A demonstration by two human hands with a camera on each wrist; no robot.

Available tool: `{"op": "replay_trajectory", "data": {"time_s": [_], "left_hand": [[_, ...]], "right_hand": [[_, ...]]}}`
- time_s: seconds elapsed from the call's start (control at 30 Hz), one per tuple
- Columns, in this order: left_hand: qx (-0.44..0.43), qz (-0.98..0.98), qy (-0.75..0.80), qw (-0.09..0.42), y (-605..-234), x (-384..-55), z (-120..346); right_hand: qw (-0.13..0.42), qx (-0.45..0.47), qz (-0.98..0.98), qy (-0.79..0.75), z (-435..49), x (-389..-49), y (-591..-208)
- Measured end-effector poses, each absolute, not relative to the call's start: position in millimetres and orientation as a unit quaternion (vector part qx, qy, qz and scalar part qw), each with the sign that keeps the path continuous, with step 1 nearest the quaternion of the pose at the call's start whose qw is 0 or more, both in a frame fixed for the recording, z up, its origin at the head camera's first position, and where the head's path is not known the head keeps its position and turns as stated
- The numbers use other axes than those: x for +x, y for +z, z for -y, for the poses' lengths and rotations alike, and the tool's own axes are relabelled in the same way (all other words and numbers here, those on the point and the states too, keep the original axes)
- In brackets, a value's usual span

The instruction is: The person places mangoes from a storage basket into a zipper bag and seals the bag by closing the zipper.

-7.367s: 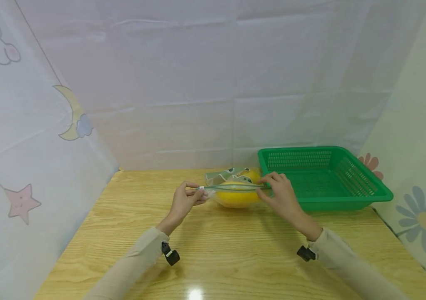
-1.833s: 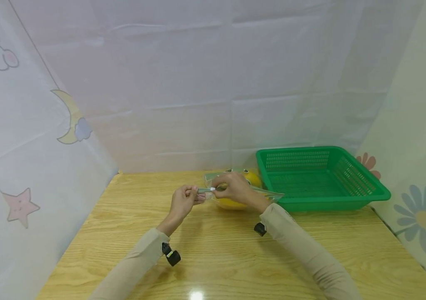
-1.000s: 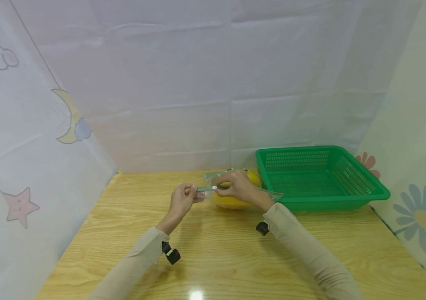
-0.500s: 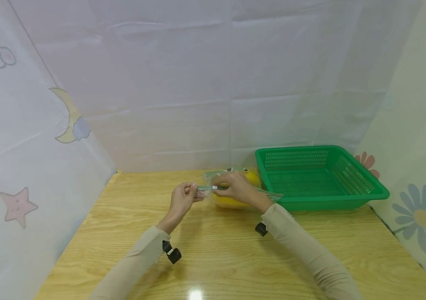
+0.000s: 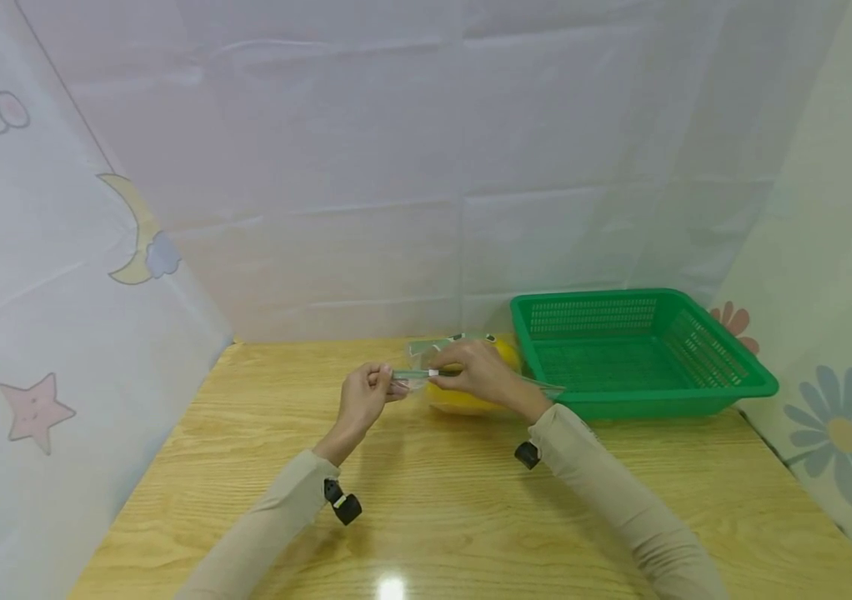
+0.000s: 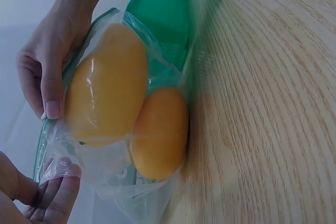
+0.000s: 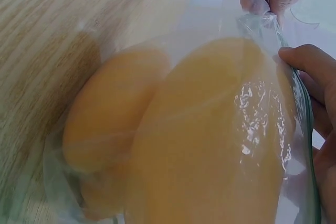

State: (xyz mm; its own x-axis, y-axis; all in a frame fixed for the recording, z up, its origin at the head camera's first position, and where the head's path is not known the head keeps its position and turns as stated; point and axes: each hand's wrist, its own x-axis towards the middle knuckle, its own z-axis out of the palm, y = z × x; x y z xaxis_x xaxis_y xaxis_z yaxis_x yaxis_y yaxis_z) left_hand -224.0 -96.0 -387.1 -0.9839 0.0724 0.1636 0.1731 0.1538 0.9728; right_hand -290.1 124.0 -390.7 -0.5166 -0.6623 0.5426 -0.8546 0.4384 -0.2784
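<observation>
A clear slider zip bag (image 6: 107, 169) with a green-edged mouth holds yellow mangoes; a large mango (image 6: 107, 87) and a smaller mango (image 6: 160, 132) show in the left wrist view. My left hand (image 5: 364, 396) pinches the left end of the zip edge. Just to its right, my right hand (image 5: 480, 373) pinches the zip at the white slider (image 5: 433, 372), thumb on the near side. The zip runs on past the right hand toward the basket. In the head view, that hand covers much of the bag and fruit.
A green plastic basket (image 5: 651, 404) with slotted walls stands at the right rear of the wooden table (image 5: 426, 500), close beside the bag. A pale sheet (image 5: 336, 167) hangs behind the table. Each wrist carries a small black camera.
The right hand has gone from the right end of the bag's edge to the slider near the left hand. Lately it and the slider have shifted slightly right. The left hand stays in place.
</observation>
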Motion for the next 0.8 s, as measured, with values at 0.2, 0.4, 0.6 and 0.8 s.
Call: {"op": "replay_trajectory", "data": {"time_s": [0.2, 0.4, 0.6, 0.8], "left_hand": [[-0.076, 0.768, -0.634, 0.041, -385.5, -222.2, 95.2], [-0.078, 0.767, -0.636, 0.042, -384.9, -222.3, 95.4], [-0.066, 0.771, -0.631, 0.044, -387.5, -223.9, 98.8], [-0.062, 0.766, -0.638, 0.044, -410.1, -242.7, 104.8]], "right_hand": [[0.173, 0.448, 0.839, 0.257, -129.0, -288.8, -390.0], [0.171, 0.441, 0.845, 0.251, -134.0, -288.0, -388.2], [0.169, 0.439, 0.845, 0.256, -141.3, -287.1, -386.1], [0.172, 0.440, 0.838, 0.272, -149.8, -286.9, -386.3]]}}
